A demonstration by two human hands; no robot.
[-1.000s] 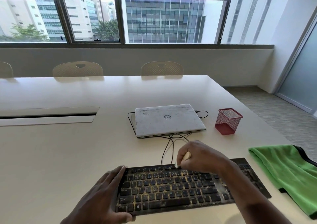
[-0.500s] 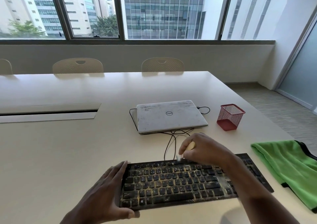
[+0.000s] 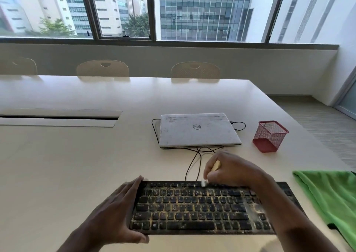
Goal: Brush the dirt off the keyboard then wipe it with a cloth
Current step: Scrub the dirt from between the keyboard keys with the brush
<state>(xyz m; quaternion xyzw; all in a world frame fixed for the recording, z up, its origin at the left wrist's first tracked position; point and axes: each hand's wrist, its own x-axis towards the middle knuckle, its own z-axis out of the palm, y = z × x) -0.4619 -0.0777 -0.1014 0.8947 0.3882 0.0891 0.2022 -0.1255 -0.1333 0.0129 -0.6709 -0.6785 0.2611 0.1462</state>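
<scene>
Fingers [image 3: 223, 158] of the right hand [image 3: 236, 172] are curled round the pale wooden handle of a small brush [image 3: 215, 166], whose light bristle tip touches the top row of keys a little right of the middle. The left hand [image 3: 113, 211] lies against the left end of the keyboard [image 3: 192, 209], its fingers [image 3: 133, 187] straight and pressed together along that short edge, the thumb at the near corner. The black keyboard sits on the near part of the pale worktop [image 3: 77, 165], turned slightly so its right end runs farther away, and yellowish dirt [image 3: 174, 207] speckles the keys and the gaps between them. A green cloth [image 3: 331, 199] lies crumpled on the worktop just beside the keyboard's right end, touched by neither hand. Beyond the keyboard rests a shut grey laptop [image 3: 196, 130] with a smudged lid, dark cables [image 3: 193, 160] trailing from under it toward the keyboard. A red mesh pen holder [image 3: 269, 139] stands to the laptop's right, apart from it. Three pale chairs [image 3: 102, 68] line the worktop's far side below a wide window [image 3: 202, 12].
</scene>
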